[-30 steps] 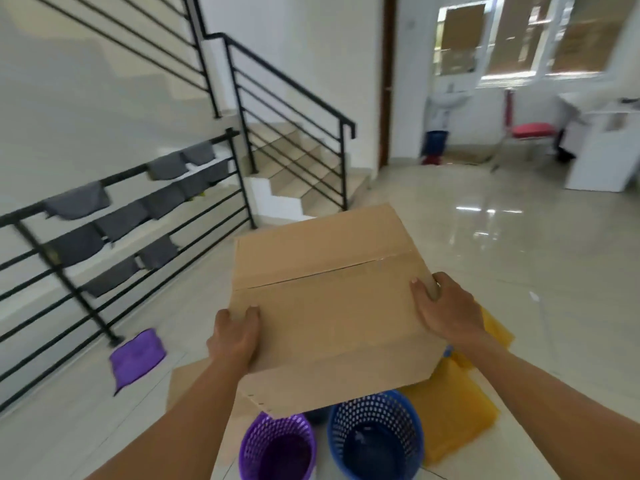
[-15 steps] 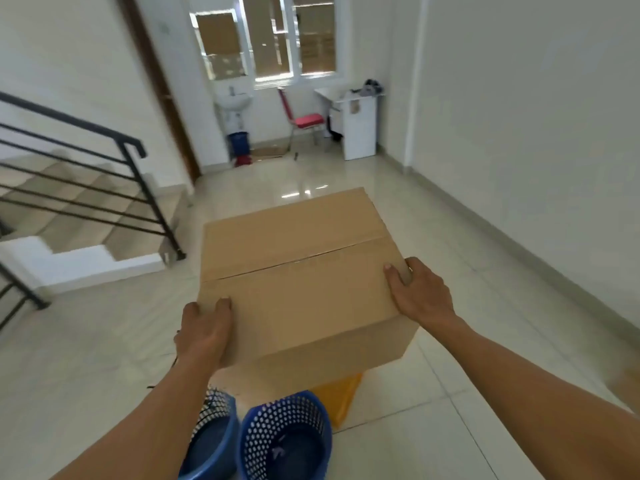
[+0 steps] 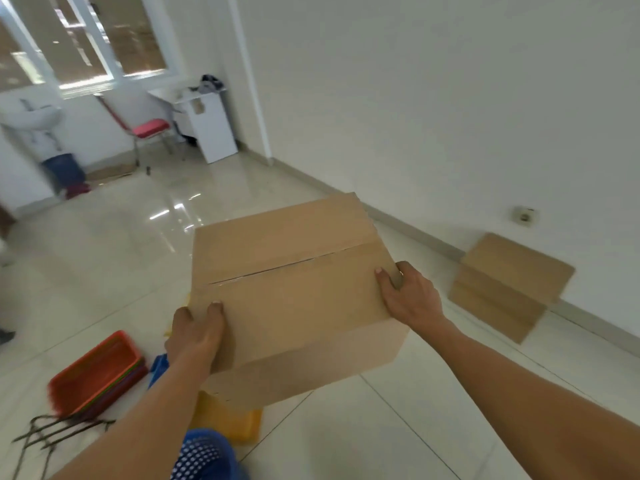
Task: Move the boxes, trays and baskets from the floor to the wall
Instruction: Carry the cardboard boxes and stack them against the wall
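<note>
I carry a closed brown cardboard box [image 3: 294,289] in the air in front of me. My left hand [image 3: 195,332] grips its near left corner, thumb on top. My right hand [image 3: 410,294] grips its right edge, fingers curled over the side. A second cardboard box [image 3: 502,285] stands on the floor against the white wall at right. Below me on the floor lie a stack of red trays [image 3: 97,372], a yellow tray [image 3: 235,422] partly under the carried box, and a blue perforated basket [image 3: 204,455] partly hidden by my left arm.
Dark wire hangers [image 3: 52,433] lie on the tiles at lower left. At the far end stand a red chair [image 3: 150,129], a white cabinet [image 3: 214,128], a wall sink [image 3: 29,117] and a blue bin [image 3: 64,168]. A wall socket [image 3: 524,214] sits above the second box.
My view has swung right, away from the stairs, toward the right wall. The box stays in both hands. The second box at the wall and the red trays have come into sight.
</note>
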